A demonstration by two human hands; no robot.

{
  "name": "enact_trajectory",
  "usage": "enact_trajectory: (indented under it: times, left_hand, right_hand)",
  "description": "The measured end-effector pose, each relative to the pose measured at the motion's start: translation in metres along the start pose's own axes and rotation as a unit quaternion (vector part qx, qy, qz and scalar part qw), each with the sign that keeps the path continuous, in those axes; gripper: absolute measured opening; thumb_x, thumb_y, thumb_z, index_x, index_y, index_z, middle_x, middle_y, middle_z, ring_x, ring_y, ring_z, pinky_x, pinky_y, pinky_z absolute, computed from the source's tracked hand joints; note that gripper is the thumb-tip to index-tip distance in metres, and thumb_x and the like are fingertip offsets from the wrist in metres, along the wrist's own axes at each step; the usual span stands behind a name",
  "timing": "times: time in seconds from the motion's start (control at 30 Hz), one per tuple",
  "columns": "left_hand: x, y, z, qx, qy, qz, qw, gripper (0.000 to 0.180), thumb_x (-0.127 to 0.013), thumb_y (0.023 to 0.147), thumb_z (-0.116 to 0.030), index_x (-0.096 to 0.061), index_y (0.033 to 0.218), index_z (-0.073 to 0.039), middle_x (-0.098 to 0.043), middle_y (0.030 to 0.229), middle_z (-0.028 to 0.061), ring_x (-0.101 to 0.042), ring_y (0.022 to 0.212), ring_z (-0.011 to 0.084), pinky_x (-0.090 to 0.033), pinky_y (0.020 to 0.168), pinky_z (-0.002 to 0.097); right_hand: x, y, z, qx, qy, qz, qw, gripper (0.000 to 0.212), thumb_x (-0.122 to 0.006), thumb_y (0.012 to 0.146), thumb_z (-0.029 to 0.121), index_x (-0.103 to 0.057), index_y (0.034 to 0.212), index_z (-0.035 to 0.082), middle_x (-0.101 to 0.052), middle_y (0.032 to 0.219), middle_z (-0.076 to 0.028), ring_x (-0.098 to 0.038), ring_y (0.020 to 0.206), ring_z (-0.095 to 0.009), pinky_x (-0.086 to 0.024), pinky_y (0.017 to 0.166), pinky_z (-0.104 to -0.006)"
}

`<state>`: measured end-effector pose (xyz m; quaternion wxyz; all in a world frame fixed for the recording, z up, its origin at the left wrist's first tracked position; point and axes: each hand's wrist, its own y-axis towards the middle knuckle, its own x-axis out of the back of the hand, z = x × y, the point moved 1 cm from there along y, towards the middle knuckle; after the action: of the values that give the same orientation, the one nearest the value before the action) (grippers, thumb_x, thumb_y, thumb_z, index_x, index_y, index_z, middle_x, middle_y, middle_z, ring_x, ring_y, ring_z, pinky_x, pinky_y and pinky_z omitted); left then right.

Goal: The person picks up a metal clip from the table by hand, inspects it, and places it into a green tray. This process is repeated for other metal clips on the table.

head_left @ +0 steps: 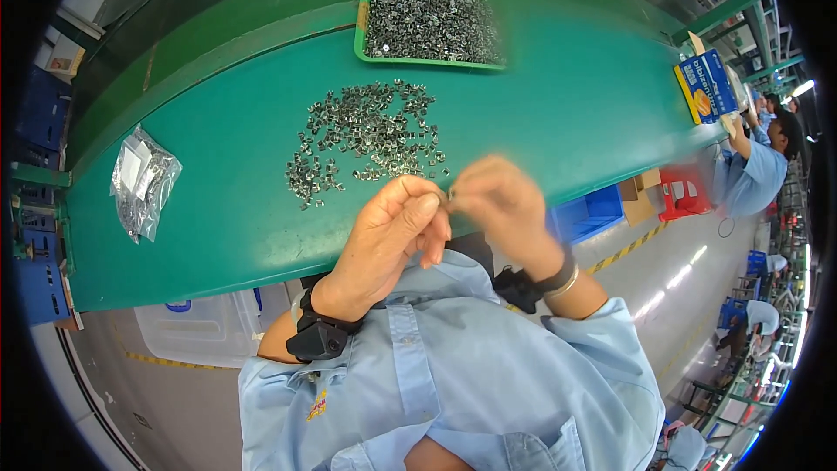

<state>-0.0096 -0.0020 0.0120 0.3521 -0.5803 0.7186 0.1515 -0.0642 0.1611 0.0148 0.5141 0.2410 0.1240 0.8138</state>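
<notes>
Two hands, fingertips close together: left hand (pixel 392 231) pinches one small metal part (pixel 450 196); right hand (pixel 504 205) curls beside it, blurred, grip can't be told. Beyond, on one green table (pixel 235 235), one loose heap of metal clips (pixel 349 115), uncountable; farther, one filled green tray (pixel 410 61).

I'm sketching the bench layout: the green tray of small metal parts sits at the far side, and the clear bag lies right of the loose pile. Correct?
One side is wrong: the head view shows the clear bag left of the loose pile, not right. The green tray of small metal parts does sit at the far side of the bench.
</notes>
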Motion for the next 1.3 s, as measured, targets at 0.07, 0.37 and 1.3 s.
enact_trajectory:
  times: [0.07,0.37,1.3]
  left_hand:
    - [0.003,0.001,-0.001,-0.002,-0.009,-0.011,1.0,0.016,-0.047,0.096,-0.02,-0.049,0.098,-0.004,-0.057,0.072,0.0073,-0.053,0.055,0.0136,-0.042,0.048,0.026]
    - [0.024,0.002,-0.002,-0.012,-0.076,0.024,0.997,0.016,-0.047,0.095,-0.017,-0.049,0.103,-0.003,-0.058,0.077,0.0075,-0.053,0.059,0.0138,-0.043,0.05,0.0264]
    - [-0.002,0.001,0.005,-0.02,0.053,-0.017,0.998,0.025,-0.045,0.096,-0.019,-0.051,0.114,-0.001,-0.057,0.079,0.0069,-0.055,0.064,0.013,-0.044,0.054,0.0258]
  right_hand:
    - [0.013,0.026,-0.006,-0.02,-0.027,-0.002,0.999,0.006,-0.061,0.082,0.0,-0.058,0.087,0.001,-0.061,0.084,-0.008,-0.061,0.075,-0.016,-0.049,0.069,-0.0278]
    - [0.049,0.152,-0.05,-0.008,-0.199,-0.03,0.979,0.01,-0.062,0.082,0.006,-0.061,0.091,0.001,-0.062,0.086,-0.007,-0.061,0.08,-0.014,-0.05,0.072,-0.0265]
    - [-0.003,0.005,0.009,0.037,-0.113,-0.005,0.993,0.024,-0.068,0.072,-0.003,-0.057,0.092,0.005,-0.061,0.096,-0.01,-0.059,0.087,-0.024,-0.048,0.072,-0.0322]
